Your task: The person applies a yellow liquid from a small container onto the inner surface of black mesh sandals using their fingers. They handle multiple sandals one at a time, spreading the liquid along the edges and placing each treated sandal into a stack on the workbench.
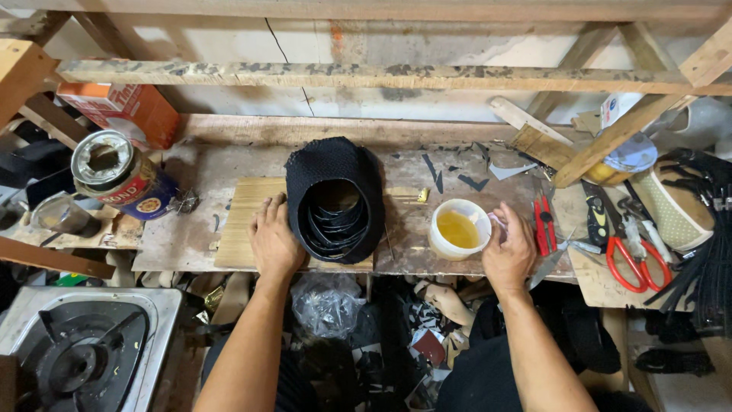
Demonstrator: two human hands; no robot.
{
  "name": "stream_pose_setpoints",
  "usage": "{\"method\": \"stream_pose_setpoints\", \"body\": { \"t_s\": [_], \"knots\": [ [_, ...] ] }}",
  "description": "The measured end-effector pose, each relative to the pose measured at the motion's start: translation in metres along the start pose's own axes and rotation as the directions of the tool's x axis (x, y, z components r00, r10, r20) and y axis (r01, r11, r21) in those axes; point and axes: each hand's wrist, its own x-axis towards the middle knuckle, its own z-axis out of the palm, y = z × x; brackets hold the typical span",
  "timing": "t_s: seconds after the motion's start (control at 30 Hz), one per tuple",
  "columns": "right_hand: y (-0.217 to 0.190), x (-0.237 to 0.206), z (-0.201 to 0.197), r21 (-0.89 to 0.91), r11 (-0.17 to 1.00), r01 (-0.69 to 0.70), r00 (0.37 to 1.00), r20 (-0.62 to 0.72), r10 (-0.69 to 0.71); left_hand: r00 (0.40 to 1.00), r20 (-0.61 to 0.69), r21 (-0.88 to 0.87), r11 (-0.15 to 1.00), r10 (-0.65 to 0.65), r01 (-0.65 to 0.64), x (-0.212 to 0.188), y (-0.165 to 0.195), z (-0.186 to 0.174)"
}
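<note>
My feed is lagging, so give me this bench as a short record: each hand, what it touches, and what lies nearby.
left hand: flat on wooden board, touching black mesh bag
right hand: fingers at rim of white cup
cup contents: yellow liquid
bag contents: black strips
right of cup: red pliers, red-handled scissors
far left: open tin can
lower left: gas burner

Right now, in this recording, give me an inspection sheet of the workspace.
Surface: worn wooden bench, stained.
Job's things: black mesh shoe upper on a wooden board; white cup of yellow liquid.
Clutter: open tin can, red-handled scissors, black offcuts.
Grips: left hand flat on the board beside the upper; right hand touching the cup.
Cables: nothing seen.
Surroundings: gas burner below left, black straps right.
</note>
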Motion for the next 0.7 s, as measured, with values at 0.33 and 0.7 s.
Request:
{"method": "stream_pose_setpoints", "body": {
  "t_s": [0.33, 0.7],
  "knots": [
    [0.0048, -0.0041, -0.0008, 0.006, 1.0, 0.008, 1.0, 0.024, -0.008, 1.0, 0.011, -0.025, 1.0, -0.008, 0.009, -0.0005, 0.0004, -0.001],
    [0.0074, -0.0033, 0.0, 0.016, 0.999, 0.035, 0.998, 0.053, -0.036, 1.0, -0.012, -0.038, 0.999, -0.008, 0.008, -0.0003, 0.0006, -0.0003]
  ]
}}
